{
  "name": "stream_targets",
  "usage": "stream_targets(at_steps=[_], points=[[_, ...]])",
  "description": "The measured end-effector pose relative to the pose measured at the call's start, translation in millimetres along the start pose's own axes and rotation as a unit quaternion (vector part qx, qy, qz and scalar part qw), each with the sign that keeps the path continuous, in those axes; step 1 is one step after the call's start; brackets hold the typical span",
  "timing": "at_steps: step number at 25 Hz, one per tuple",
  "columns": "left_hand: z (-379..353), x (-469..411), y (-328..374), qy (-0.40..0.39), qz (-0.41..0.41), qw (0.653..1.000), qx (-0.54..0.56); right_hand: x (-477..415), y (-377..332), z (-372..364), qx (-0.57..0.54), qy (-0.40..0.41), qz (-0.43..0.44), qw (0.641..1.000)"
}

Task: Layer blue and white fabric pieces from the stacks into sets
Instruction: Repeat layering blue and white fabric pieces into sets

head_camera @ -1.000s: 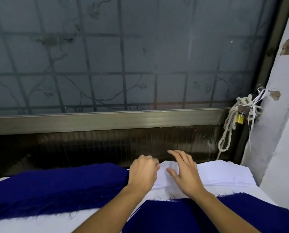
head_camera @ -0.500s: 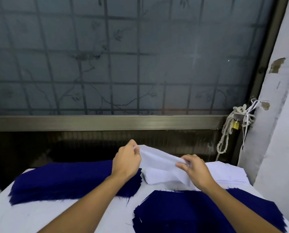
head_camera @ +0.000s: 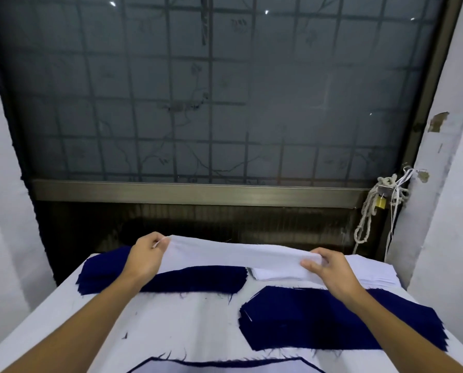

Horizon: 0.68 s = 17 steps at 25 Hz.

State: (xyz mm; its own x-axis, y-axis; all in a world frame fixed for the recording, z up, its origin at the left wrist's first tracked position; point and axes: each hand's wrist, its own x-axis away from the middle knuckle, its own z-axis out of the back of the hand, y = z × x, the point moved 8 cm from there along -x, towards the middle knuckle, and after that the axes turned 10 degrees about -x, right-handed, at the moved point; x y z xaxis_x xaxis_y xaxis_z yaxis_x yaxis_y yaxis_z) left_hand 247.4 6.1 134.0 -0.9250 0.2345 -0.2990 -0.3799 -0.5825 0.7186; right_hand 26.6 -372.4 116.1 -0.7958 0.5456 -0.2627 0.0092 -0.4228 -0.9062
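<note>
Head view: a white fabric piece (head_camera: 238,254) hangs stretched between both hands, above the blue stack (head_camera: 198,278) and white stack (head_camera: 373,273). The left hand (head_camera: 144,257) pinches one end, the right hand (head_camera: 332,273) grips the other. A slack pinch could drop it crooked, or a second sheet might cling.

The white worktop (head_camera: 171,324) carried a blue stack (head_camera: 198,278) at its far left, a white stack (head_camera: 373,273) in its far right corner, a second blue stack (head_camera: 332,319) along its right edge, and a white-over-blue set (head_camera: 219,367) at its near edge.
</note>
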Motion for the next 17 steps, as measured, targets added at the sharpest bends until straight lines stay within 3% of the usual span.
stream_targets(at_steps=[3,8,12,17], points=[[8.6,20.1,-23.6,-0.013,0.011,1.000,0.012,19.5,11.0,-7.7,-0.050,-0.001,-0.026,0.998],[14.9,60.2,-39.6,0.031,0.034,0.999,0.029,51.0,16.8,-20.7,-0.080,0.015,-0.034,0.996],[4.5,105.1,-59.8,0.004,0.040,0.998,0.054,93.0,26.5,-25.1,-0.117,-0.017,-0.017,0.993],[-0.4,144.0,-90.2,0.001,0.059,0.996,0.067,133.2,55.2,-13.2,-0.093,0.013,-0.047,0.994]])
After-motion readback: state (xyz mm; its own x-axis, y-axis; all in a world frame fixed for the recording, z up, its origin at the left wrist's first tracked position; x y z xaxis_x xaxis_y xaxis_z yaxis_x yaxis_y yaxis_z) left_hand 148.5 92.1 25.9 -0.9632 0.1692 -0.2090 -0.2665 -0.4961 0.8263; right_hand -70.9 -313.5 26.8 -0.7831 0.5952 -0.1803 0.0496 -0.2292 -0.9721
